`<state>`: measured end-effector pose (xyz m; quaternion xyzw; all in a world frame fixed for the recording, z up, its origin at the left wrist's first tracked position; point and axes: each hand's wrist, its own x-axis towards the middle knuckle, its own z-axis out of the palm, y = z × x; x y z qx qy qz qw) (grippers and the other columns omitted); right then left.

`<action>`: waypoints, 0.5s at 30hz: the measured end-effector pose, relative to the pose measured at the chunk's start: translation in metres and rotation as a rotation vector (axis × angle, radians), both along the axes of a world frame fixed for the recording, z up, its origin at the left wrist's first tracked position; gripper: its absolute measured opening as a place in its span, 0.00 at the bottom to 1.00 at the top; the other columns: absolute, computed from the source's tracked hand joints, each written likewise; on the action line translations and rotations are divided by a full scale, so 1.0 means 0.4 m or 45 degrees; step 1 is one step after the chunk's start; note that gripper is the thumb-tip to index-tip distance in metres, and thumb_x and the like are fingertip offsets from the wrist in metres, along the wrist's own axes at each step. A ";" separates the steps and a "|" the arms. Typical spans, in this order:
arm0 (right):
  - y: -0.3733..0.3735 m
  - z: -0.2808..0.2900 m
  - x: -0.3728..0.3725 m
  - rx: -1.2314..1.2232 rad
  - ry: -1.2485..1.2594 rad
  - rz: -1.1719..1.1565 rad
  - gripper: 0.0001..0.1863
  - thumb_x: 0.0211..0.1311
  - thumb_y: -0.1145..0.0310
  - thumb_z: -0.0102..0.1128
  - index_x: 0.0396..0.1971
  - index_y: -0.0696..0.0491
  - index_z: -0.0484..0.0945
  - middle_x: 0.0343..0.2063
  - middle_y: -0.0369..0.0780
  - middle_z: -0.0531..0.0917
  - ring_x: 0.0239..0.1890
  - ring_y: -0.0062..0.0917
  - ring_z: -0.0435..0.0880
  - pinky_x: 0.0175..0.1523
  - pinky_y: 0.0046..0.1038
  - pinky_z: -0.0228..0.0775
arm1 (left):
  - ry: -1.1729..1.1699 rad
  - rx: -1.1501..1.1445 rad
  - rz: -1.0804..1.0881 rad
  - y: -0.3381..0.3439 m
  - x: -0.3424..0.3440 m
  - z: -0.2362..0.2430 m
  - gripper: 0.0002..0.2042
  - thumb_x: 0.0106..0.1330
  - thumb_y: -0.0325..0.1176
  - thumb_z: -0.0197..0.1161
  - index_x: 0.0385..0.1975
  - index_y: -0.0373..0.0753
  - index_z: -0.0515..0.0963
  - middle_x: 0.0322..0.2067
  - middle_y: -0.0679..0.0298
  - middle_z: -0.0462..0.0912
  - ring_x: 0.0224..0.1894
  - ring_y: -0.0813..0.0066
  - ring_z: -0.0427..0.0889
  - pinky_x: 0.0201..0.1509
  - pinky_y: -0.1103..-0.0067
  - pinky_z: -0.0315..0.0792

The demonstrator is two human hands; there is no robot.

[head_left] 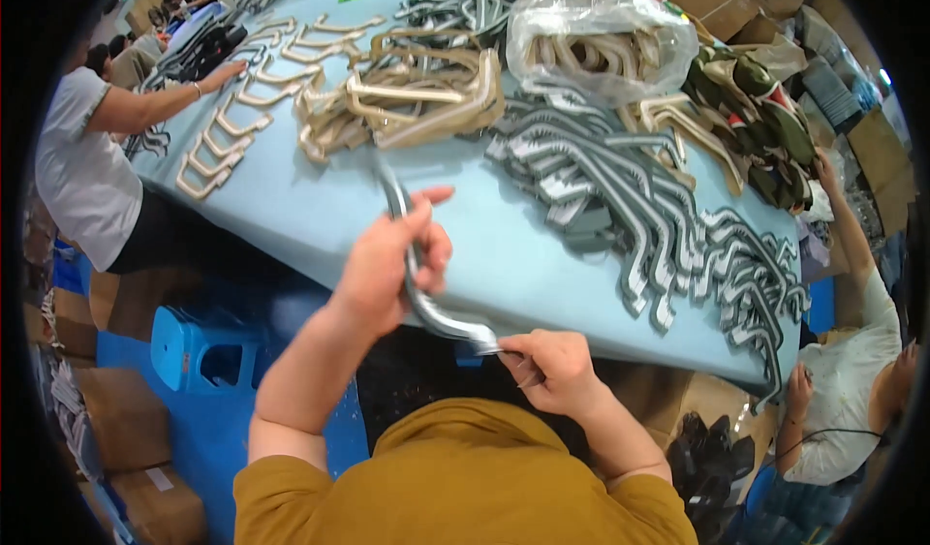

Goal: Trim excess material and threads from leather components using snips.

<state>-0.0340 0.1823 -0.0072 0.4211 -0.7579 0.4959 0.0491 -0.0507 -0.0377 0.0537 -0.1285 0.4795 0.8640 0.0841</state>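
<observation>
A curved grey strip with a white band (446,322) is held in the air over the table's front edge. My left hand (397,264) is closed round its middle, with the index finger sticking out; the upper end is blurred. My right hand (552,366) pinches the lower end beside a small dark piece I cannot make out. Beyond my hands lie piles of similar grey-and-white strips (581,186) and, farther down to the right, more of them (746,293) at the edge of the light blue table (320,216).
Beige strips (407,99), a plastic bag of pieces (601,41) and olive items (756,119) lie at the back. A co-worker in white (82,157) reaches in at the left, another (843,400) at the right. A blue stool (194,346) and cartons (126,419) stand below left.
</observation>
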 end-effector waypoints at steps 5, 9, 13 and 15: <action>0.094 0.018 -0.049 0.034 -0.461 -0.090 0.08 0.50 0.80 0.58 0.32 0.57 0.76 0.17 0.37 0.75 0.17 0.20 0.72 0.26 0.18 0.65 | 0.409 -0.961 0.098 -0.108 -0.389 0.138 0.20 0.68 0.46 0.43 0.50 0.38 0.68 0.14 0.73 0.68 0.12 0.90 0.59 0.14 0.89 0.53; 0.167 0.057 -0.091 0.085 -0.852 -0.080 0.06 0.54 0.76 0.58 0.33 0.57 0.76 0.18 0.36 0.76 0.18 0.17 0.69 0.26 0.19 0.63 | 1.144 -2.422 0.254 -0.609 -0.904 0.112 0.21 0.54 0.26 0.57 0.50 0.40 0.70 0.26 0.55 0.78 0.20 0.69 0.75 0.30 0.75 0.70; 0.266 0.060 -0.123 0.098 -1.013 -0.258 0.09 0.57 0.74 0.51 0.38 0.56 0.75 0.24 0.39 0.78 0.25 0.20 0.75 0.33 0.20 0.66 | 0.172 -2.686 0.576 -0.705 -1.278 0.153 0.46 0.44 0.68 0.58 0.48 0.25 0.68 0.43 0.41 0.75 0.48 0.51 0.74 0.54 0.66 0.64; 0.328 0.080 -0.108 0.023 -1.034 -0.588 0.10 0.59 0.73 0.51 0.40 0.56 0.75 0.25 0.39 0.78 0.28 0.19 0.74 0.36 0.20 0.67 | 0.288 -2.883 0.748 -0.446 -1.321 0.142 0.46 0.44 0.68 0.56 0.56 0.33 0.64 0.53 0.43 0.68 0.57 0.52 0.67 0.59 0.66 0.59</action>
